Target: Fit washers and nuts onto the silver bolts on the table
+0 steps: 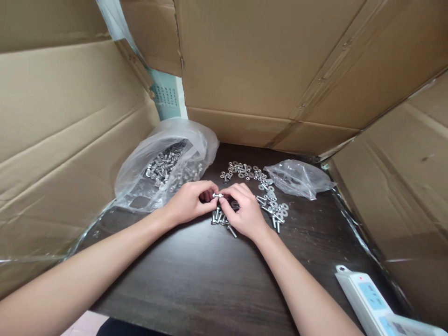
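Metal bolt (pixel 217 195), just one, is being pinched by the left hand (pixel 191 200) and right hand (pixel 244 209) over one dark table (pixel 189 284), one bolt-filled bag (pixel 136 156) and one smaller bag (pixel 299 179) lying beyond.

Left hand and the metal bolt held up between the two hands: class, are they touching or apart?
Touching. The head view shows the left hand pinching one end of the metal bolt with its fingertips.

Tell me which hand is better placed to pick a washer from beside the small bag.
Probably the right hand: those washers lie on its side, while the left hand is by the big bag. Both are at the bolt, though.
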Motion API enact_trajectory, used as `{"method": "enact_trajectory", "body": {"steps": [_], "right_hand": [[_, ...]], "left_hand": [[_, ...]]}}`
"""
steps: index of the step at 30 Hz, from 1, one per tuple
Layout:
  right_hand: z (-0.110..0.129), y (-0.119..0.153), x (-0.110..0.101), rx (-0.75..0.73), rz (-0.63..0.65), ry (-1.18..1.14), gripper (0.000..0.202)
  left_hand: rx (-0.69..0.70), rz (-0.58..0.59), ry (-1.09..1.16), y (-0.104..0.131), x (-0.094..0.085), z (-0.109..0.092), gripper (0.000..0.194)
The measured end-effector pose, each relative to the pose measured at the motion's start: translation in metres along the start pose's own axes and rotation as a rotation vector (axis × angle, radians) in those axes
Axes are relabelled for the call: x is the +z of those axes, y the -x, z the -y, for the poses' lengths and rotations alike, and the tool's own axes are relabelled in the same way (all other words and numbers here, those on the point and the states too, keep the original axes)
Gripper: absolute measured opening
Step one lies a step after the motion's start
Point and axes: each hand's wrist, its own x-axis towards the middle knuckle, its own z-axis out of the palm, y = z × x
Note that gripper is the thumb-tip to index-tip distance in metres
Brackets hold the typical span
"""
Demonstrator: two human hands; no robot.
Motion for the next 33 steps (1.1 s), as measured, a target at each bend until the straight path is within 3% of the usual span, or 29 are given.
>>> {"method": "enact_trajectory", "body": {"steps": [33], "right_hand": [[-0.0002, 0.0007, 0.0001, 0.006, 0.016, 0.005, 0.01]], "left_hand": [[-0.016, 0.007, -0.038, -0.0002, 0.0007, -0.001, 0.006]]}}
